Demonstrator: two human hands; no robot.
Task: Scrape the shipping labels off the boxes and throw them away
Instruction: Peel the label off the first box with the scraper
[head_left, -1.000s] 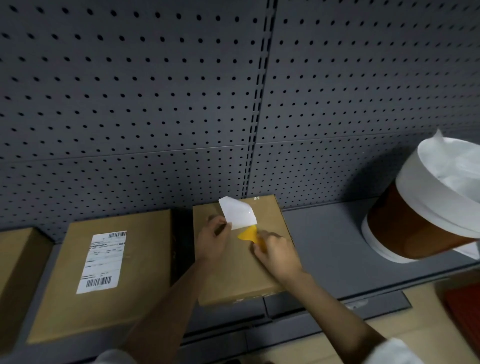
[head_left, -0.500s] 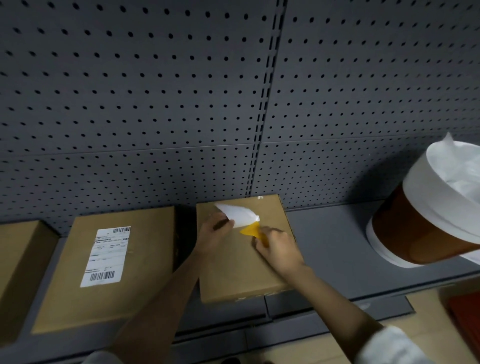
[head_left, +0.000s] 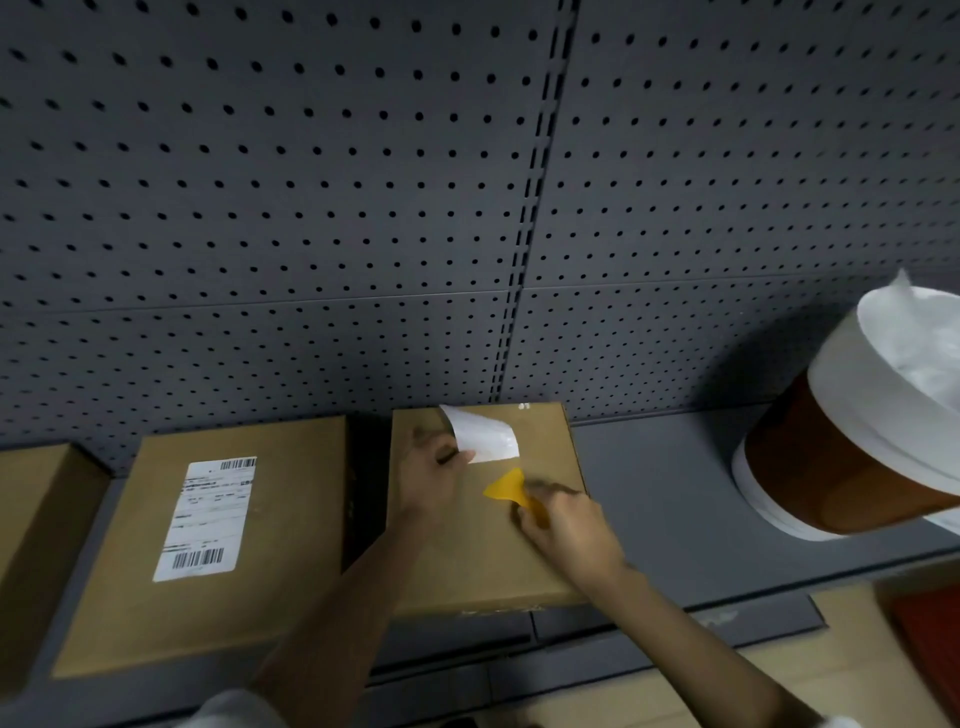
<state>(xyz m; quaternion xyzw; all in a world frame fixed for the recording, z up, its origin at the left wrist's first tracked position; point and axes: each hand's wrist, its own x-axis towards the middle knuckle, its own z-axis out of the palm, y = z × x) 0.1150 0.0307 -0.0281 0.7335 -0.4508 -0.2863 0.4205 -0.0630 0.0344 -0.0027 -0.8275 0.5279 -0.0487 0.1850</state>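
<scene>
A cardboard box (head_left: 498, 561) lies flat on the grey shelf (head_left: 670, 499) in the middle. My left hand (head_left: 431, 480) pinches a peeled white label (head_left: 485, 439), blank side up, above the box's far part. My right hand (head_left: 566, 525) holds a yellow scraper (head_left: 506, 491) with its blade just off the label, over the box top. To the left lies a second box (head_left: 270, 597) with a white shipping label (head_left: 208, 519) stuck on it. An orange bin with a white bag liner (head_left: 872, 441) stands at the right.
A third cardboard box (head_left: 31, 519) shows at the far left edge. A grey pegboard wall (head_left: 467, 208) rises behind the shelf. Bare shelf lies between the middle box and the bin. A red object (head_left: 930, 629) sits on the wooden floor at lower right.
My left hand has pulled the label up and flatter, away from the scraper. My right hand with the scraper has drawn back toward me, leaving a gap between blade and label.
</scene>
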